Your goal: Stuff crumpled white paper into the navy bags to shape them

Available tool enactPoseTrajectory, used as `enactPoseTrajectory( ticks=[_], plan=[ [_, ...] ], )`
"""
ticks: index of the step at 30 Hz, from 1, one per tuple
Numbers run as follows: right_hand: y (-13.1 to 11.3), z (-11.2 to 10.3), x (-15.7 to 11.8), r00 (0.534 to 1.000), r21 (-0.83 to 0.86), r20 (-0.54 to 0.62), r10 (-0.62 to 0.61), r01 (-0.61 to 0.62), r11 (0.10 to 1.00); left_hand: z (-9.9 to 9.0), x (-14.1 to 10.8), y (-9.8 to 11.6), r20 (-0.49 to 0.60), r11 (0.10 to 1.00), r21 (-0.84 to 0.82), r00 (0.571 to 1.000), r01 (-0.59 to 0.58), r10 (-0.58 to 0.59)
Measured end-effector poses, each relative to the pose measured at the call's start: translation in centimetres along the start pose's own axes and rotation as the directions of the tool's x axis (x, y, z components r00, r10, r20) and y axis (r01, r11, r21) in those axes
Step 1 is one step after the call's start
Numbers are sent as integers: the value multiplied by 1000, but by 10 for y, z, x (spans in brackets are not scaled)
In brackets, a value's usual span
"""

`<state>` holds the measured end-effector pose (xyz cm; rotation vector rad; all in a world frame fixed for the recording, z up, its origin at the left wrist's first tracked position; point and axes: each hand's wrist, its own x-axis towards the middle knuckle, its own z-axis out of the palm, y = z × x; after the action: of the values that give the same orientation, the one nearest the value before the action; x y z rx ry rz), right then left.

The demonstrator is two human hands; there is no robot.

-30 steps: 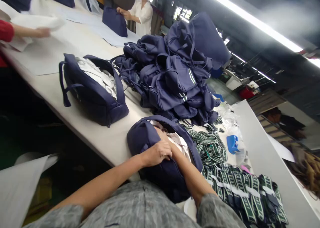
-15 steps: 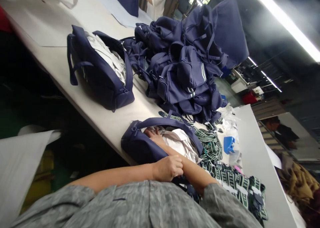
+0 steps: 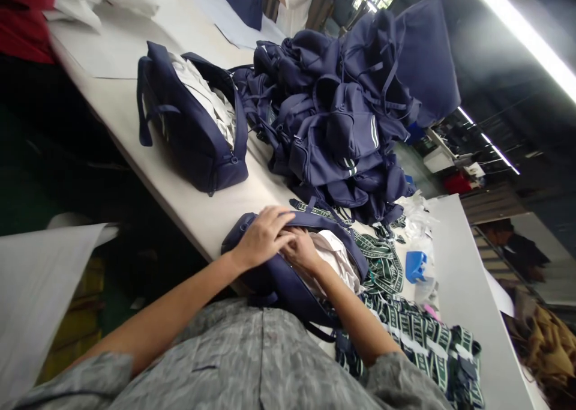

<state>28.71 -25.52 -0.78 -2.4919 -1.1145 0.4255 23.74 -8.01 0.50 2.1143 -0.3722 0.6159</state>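
Note:
A navy bag (image 3: 288, 284) lies on the table close to my body, its zipped top open and pale crumpled stuffing (image 3: 335, 251) showing inside. My left hand (image 3: 263, 236) rests over the bag's left end, fingers stretched toward the opening. Right beside its fingertips, my right hand (image 3: 300, 249) is in the mouth of the bag with its fingers curled. What the right fingers hold, if anything, is hidden. Farther along the table stands a second navy bag (image 3: 189, 134), upright, open and filled with similar pale stuffing.
A high heap of navy bags (image 3: 346, 122) covers the back of the table (image 3: 173, 200). Green lettered straps (image 3: 382, 266), a blue plastic piece (image 3: 415, 266) and clear plastic (image 3: 418, 212) lie at the right. Two people work at the far end; one wears a red sleeve (image 3: 27, 20).
My left hand has moved from my right forearm up to the bag's left end. The right hand has shifted slightly right and curled. A red-sleeved person has come further into view.

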Motion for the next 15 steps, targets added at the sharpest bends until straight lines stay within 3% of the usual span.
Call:
enactPoseTrajectory(
  ticks=[2,5,7,9,11,13,15],
  plan=[
    [0,9,0,1000,-63,28,-6,8,998,-2,15,-31,109,979,171,985,114,-134],
    [-2,23,7,998,-138,64,18,-9,990,10,31,-52,404,955,252,879,159,-253],
    [-2,21,12,998,-128,68,14,-5,992,21,35,-48,465,960,269,862,77,-200],
    [-1,8,10,998,-110,55,-23,29,993,32,37,-40,409,953,296,910,-59,-70],
    [1,-11,-3,1000,-154,8,-12,13,988,42,41,-33,370,934,316,928,-167,41],
    [2,-30,-26,992,-244,-86,87,-105,964,54,50,-29,383,916,310,916,-253,123],
    [4,-41,-53,954,-301,-196,228,-280,912,66,62,-24,418,898,301,891,-322,179]
  ],
)
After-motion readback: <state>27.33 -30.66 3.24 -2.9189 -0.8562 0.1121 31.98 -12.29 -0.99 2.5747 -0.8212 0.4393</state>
